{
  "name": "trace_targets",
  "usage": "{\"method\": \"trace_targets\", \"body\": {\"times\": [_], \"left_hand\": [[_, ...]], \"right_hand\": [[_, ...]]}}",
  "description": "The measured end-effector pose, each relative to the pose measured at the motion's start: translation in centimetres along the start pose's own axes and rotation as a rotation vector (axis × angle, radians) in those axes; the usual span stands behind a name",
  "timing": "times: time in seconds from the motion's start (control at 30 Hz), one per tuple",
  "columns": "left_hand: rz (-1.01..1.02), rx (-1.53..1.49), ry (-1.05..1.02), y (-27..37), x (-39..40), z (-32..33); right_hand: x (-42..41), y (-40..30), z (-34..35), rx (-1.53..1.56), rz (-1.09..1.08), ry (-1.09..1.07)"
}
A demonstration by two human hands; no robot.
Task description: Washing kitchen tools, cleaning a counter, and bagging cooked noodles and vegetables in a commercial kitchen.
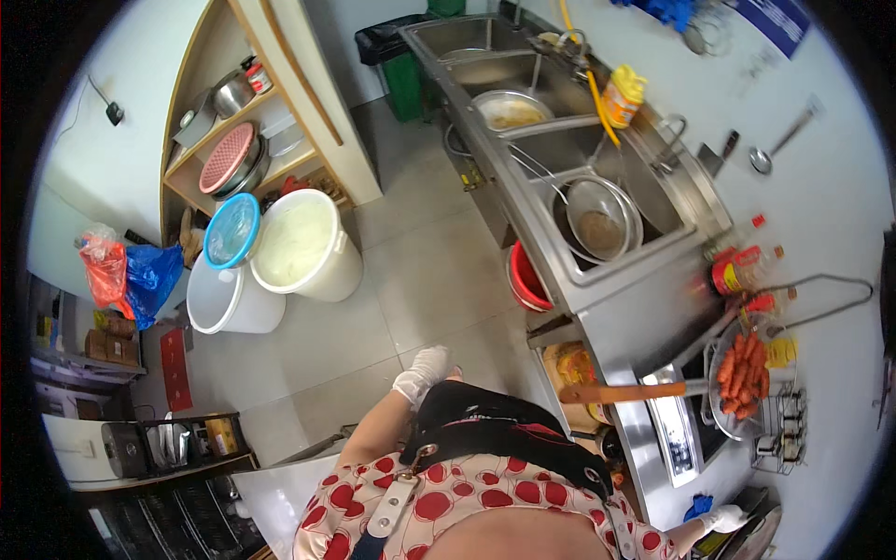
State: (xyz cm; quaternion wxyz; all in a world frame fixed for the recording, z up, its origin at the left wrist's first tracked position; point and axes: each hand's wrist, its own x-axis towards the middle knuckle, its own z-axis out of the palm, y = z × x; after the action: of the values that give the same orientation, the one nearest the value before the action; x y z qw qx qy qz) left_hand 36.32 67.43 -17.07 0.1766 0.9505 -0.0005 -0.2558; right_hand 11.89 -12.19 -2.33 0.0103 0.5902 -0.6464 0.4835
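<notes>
My left hand (423, 371), in a white glove, hangs in front of the black apron (490, 420) above the tiled floor; its fingers are too foreshortened to read. At the lower right my right hand (724, 519), also white-gloved, reaches to the edge of dark flat items (752, 507) by the wall. Whether it grips one of them cannot be made out. A blue crumpled cloth or glove (698, 507) lies beside it on the steel counter (630, 448). Further along that counter, a wok (717, 371) with a wooden handle holds reddish sausage-like pieces (743, 378).
Steel sinks (581, 287) line the right wall, one holding a mesh strainer (598, 217). Bottles (735, 269) stand behind the counter. White tubs (308, 245) and a blue-rimmed basin (232, 231) stand by the wooden shelves (241, 115). A red bucket (528, 276) sits under the sinks.
</notes>
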Motion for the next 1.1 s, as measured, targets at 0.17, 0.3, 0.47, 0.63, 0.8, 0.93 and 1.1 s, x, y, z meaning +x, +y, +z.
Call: {"method": "trace_targets", "body": {"times": [0.17, 0.3, 0.47, 0.63, 0.8, 0.93, 1.1], "left_hand": [[0.077, -0.066, 0.021, -7.9, 8.0, -3.4], [-0.135, -0.081, -0.017, -12.6, 8.1, -7.5], [-0.164, -0.093, -0.004, -18.2, 13.9, -9.8], [-0.389, -0.16, -0.099, -20.5, 18.3, -17.2], [-0.42, -0.409, 0.542, -23.3, 17.0, -23.4], [-0.711, -0.4, 0.685, -25.7, 11.0, -25.8], [-0.954, -0.353, 0.864, -31.4, 2.6, -25.3]], "right_hand": [[4.5, -14.1, -0.1, 0.694, -0.285, 0.159], [-17.5, -41.7, -6.3, 0.838, -0.177, -0.136], [-33.2, -58.0, -4.9, 0.901, -0.439, -0.402], [-48.2, -68.2, 0.1, 0.926, -0.806, -0.627], [-64.4, -79.8, 4.2, 1.088, -1.231, -0.959], [-77.5, -85.2, -4.7, 1.287, -1.727, -1.187], [-86.3, -83.0, -15.2, 1.396, -2.1, -1.291]]}}
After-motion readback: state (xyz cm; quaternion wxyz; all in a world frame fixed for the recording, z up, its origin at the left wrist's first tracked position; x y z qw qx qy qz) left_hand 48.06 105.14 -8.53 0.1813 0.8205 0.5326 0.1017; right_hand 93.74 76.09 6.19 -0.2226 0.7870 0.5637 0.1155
